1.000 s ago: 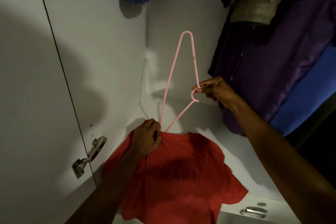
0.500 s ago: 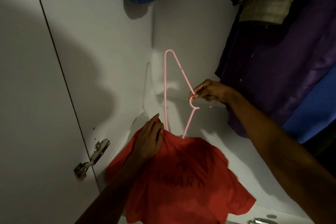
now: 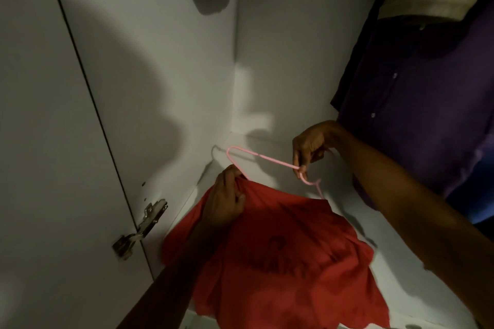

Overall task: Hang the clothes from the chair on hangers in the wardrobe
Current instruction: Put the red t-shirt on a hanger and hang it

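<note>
Inside the wardrobe (image 3: 165,67), one red shirt (image 3: 280,254) lies on its floor. The left hand (image 3: 227,200) bunches the shirt's collar; the right hand (image 3: 310,147) pinches one pink hanger (image 3: 267,159) partly inside it. Three garments hang above.

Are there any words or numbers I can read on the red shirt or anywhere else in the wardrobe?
Red T-shirt: a dark print on the front, too dim and creased to read.
Purple shirt, pink hanger, door hinge: no text visible.
</note>
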Motion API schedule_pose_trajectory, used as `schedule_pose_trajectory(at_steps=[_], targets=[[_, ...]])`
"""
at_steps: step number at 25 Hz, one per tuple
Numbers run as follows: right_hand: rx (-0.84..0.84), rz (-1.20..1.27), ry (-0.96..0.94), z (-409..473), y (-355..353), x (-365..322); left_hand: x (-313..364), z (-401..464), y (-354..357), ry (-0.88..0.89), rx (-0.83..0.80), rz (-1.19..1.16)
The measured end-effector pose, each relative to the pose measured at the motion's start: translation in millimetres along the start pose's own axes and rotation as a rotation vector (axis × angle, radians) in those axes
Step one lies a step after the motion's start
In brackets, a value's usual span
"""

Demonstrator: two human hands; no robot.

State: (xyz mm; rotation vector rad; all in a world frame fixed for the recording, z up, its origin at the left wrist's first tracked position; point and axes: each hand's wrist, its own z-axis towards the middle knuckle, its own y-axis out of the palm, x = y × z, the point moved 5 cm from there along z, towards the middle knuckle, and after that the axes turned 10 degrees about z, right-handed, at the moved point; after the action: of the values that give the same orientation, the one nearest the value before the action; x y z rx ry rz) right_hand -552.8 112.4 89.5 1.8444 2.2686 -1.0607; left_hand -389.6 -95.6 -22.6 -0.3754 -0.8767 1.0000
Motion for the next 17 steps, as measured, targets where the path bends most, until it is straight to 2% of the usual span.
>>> schedule_pose_trajectory(at_steps=[5, 12, 14, 17], targets=[[-0.023, -0.065, 0.064, -6.8, 18.3, 13.4, -31.1, 9.6, 7.9, -0.096, 0.017, 0.046], [0.024, -0.126, 0.141, -8.3, 35.5, 21.0, -11.7, -3.4, 7.8, 0.237, -0.114, 0.2], [0.059, -0.115, 0.137, -16.4, 34.4, 17.0, -4.8, 1.2, 10.2, 0.224, -0.157, 0.204], [0.14, -0.093, 0.112, -36.5, 27.2, 15.9, 9.2, 6.2, 20.7, 0.044, -0.441, -0.089]])
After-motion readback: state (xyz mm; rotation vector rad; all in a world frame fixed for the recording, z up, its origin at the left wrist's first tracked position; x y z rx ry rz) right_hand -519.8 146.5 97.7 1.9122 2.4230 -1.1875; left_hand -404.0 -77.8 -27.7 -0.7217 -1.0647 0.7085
